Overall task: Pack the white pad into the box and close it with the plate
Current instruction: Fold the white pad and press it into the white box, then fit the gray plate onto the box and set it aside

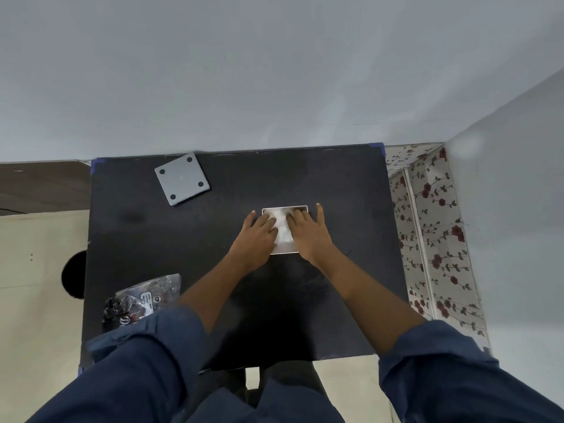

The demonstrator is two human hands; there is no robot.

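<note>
A shallow silver box [285,208] lies on the black table, a little right of its middle. Inside it the white pad [283,232] shows between my two hands. My left hand [258,235] lies flat on the pad's left part, fingers straight. My right hand [308,232] presses the pad's right part, its fingers spread and reaching the box's far rim. Most of the pad and the box's side walls are hidden under my hands. The grey square plate [182,178], with a dark dot in each corner, lies apart at the table's far left.
A crumpled clear plastic bag [142,299] with labels lies at the table's [351,239] near left. A grey wall rises right behind the table. A flower-patterned surface [433,239] runs along the right, a pale board [36,270] with a round hole along the left.
</note>
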